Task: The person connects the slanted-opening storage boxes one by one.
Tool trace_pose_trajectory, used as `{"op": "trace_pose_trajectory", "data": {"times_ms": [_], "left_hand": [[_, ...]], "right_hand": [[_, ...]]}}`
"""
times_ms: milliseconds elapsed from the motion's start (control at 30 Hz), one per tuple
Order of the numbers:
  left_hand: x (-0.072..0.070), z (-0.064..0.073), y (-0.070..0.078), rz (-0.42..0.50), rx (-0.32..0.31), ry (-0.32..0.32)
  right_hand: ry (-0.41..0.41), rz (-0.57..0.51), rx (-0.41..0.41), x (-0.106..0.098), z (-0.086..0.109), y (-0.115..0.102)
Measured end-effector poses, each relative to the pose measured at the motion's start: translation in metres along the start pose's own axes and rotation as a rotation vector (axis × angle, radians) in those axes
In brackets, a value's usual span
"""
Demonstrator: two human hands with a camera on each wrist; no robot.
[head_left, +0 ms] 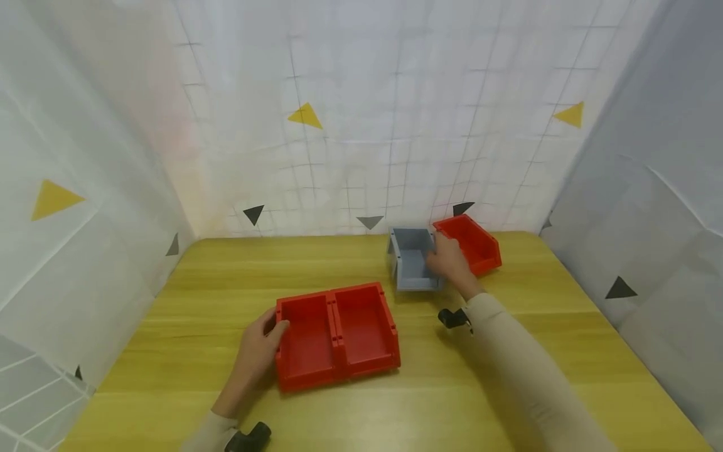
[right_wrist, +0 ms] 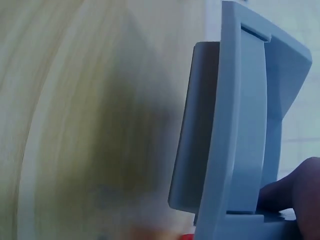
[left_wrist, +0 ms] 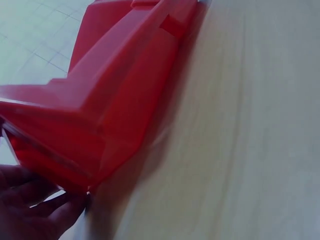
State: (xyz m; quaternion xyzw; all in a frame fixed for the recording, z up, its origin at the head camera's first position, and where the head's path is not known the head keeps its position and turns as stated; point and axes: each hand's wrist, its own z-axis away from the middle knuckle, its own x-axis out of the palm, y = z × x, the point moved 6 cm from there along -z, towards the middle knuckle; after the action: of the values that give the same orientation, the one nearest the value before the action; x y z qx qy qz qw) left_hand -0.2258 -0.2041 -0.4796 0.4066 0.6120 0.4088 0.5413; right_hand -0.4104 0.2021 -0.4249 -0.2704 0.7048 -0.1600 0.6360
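Two red storage bins [head_left: 334,333] stand side by side on the wooden table, their walls meeting in the middle. My left hand [head_left: 260,348] grips the left wall of the left bin, thumb over its rim and fingers outside. In the left wrist view the fingers [left_wrist: 45,215] lie against the red bin [left_wrist: 125,100]. Farther back, my right hand [head_left: 450,258] holds a grey storage bin [head_left: 415,282] by its right wall, thumb inside it. The right wrist view shows that grey bin [right_wrist: 247,120] tilted above the tabletop, with a shadow under it.
Another red bin [head_left: 477,242] sits at the back right, just beyond my right hand and partly hidden by it. The wooden table [head_left: 226,270] ends at a white sheet [head_left: 350,163] hanging behind, and more sheeting flanks both sides.
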Motion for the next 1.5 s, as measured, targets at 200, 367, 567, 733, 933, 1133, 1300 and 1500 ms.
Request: {"op": "trace_pose_trajectory", "data": {"times_ms": [200, 367, 567, 733, 933, 1133, 1300, 1500], "left_hand": [[-0.004, -0.006, -0.001, -0.028, -0.008, 0.017], [-0.004, -0.012, -0.004, -0.029, -0.001, 0.021], [-0.002, -0.016, -0.009, -0.015, 0.002, 0.016], [-0.003, -0.016, -0.012, 0.010, 0.004, 0.013], [-0.005, -0.015, -0.013, 0.049, -0.008, -0.001], [-0.005, -0.013, -0.014, 0.043, -0.021, -0.015], [-0.003, -0.013, -0.011, 0.057, 0.015, -0.035], [-0.001, -0.013, -0.011, 0.047, 0.035, -0.047]], "right_hand": [[0.053, -0.004, -0.034, -0.024, 0.022, -0.025], [0.066, 0.013, -0.078, -0.038, 0.045, -0.042], [0.042, 0.017, -0.105, -0.046, 0.074, -0.053], [0.037, 0.036, -0.108, -0.043, 0.093, -0.056], [0.048, 0.043, -0.123, -0.033, 0.108, -0.059], [0.059, 0.022, -0.164, -0.027, 0.114, -0.060], [0.049, 0.020, -0.172, -0.026, 0.114, -0.061], [0.041, 0.046, -0.185, -0.026, 0.113, -0.059]]}}
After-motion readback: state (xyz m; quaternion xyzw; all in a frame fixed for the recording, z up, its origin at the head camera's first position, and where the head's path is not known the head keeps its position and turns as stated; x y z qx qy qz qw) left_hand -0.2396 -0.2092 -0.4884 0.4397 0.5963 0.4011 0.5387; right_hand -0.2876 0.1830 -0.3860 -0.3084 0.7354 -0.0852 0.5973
